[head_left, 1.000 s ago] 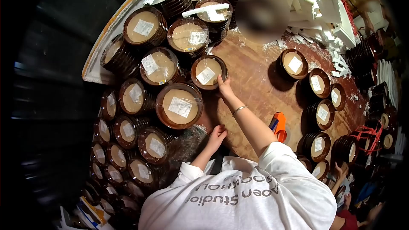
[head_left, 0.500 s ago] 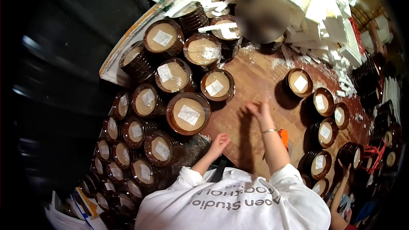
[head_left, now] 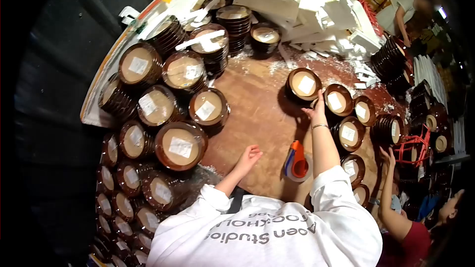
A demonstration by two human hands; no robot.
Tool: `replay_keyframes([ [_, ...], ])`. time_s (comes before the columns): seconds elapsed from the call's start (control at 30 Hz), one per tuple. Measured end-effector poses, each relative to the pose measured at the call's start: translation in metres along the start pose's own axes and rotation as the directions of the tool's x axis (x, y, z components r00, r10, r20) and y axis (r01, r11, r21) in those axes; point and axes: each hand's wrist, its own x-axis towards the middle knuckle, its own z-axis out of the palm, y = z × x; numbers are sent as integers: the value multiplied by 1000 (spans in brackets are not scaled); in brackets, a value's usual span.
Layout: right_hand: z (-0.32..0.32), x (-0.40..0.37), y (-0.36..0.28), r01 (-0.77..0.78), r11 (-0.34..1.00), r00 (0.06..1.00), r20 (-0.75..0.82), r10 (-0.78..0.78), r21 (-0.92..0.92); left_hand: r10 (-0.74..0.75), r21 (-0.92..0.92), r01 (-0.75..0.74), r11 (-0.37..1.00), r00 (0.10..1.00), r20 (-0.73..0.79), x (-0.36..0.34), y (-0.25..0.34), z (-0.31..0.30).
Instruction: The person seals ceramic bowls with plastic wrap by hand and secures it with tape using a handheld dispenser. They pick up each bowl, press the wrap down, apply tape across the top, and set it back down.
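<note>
My right hand [head_left: 316, 111] reaches to the near right side of a stack of brown-rimmed bowls [head_left: 303, 85]. Its fingers stretch up along the rim, with the thumb apart below. The top bowl is beige inside, with a white label under clear wrap. My left hand [head_left: 250, 157] holds nothing and hovers over the wooden table [head_left: 242, 113], its fingers loosely bent and apart. Between my forearms lies an orange and blue tape dispenser [head_left: 297, 162]. To the left of my left hand stands a large wrapped bowl stack [head_left: 180, 147].
More wrapped bowl stacks [head_left: 133, 141] crowd the left side. Others [head_left: 348, 133] line up on the right. White foam pieces [head_left: 297, 5] heap at the back. A person in a red sleeve [head_left: 415, 242] reaches in at right, and another person [head_left: 398, 15] stands far right.
My right hand has moved forward from above the bare wood to the bowl stack. The view has shifted right, so the bowls appear further left and the tape dispenser shows fully.
</note>
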Motion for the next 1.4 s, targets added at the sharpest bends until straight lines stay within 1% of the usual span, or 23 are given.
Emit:
replay_keyframes([
  [0.07,0,9,-1,-25,999,1000,-13,25,-39,77,18,-78,997,996,46,16,6,11],
  [0.17,5,32,19,29,993,998,58,-22,-119,62,-7,-61,998,995,81,32,7,26],
  [0.2,8,36,21,42,989,999,19,-40,-141,46,-19,-45,999,996,75,35,6,29],
  [0.23,8,45,21,-128,991,984,133,122,37,61,-44,-59,997,997,56,35,0,31],
  [0.27,42,-10,15,-165,979,986,3,166,118,34,-84,-29,996,998,49,37,-9,32],
  [0.33,7,57,17,-146,988,986,70,150,-54,71,-77,-73,994,997,-20,32,-20,34],
  [0.47,0,66,16,-147,985,989,4,148,-88,18,-81,-25,996,995,-96,47,-43,38],
  [0.57,0,65,15,-119,985,993,-25,117,-125,57,-14,-59,998,994,-93,85,-35,47],
  [0.63,-2,70,13,-137,977,990,-46,131,-161,117,103,-101,990,979,-168,114,-5,53],
  [0.7,-7,75,14,-123,979,992,-2,124,-160,262,242,-195,950,923,-283,156,0,69],
  [0.77,1,57,13,-122,955,993,-37,116,-270,221,161,-186,969,946,-239,174,39,72],
  [0.83,-4,65,18,-85,979,996,-41,79,-187,172,-10,-192,981,898,-405,228,29,89],
  [0.87,11,41,19,19,960,978,-194,-76,-280,150,-19,-165,986,933,-326,276,1,86],
  [0.9,13,35,20,50,967,982,-165,-94,-251,61,77,-40,996,954,-293,248,56,79],
  [0.93,-1,51,22,80,963,984,-134,-118,-259,99,214,-38,976,955,-281,247,73,77],
  [1.0,-7,56,26,147,961,981,-88,-171,-235,215,206,-189,960,970,-110,262,76,78],
  [1.03,2,46,25,191,960,975,-72,-209,-205,313,142,-303,943,948,-60,278,69,82],
  [1.1,1,52,31,209,947,952,-170,-254,-242,147,149,-125,981,978,-148,281,89,93],
  [1.17,-4,57,35,254,947,959,-77,-273,-196,198,-51,-196,979,979,39,297,84,88],
  [1.2,-2,54,33,237,949,956,-125,-266,-208,103,-157,-82,984,986,132,295,92,83],
  [1.27,2,45,33,203,953,954,-174,-244,-224,94,-122,-79,989,988,123,300,87,82],
  [1.37,-1,49,29,213,950,964,-107,-242,-228,71,-80,-66,995,996,61,294,82,85],
  [1.4,-1,48,27,236,936,968,-27,-251,-262,107,-89,-106,990,994,3,289,80,84],
])
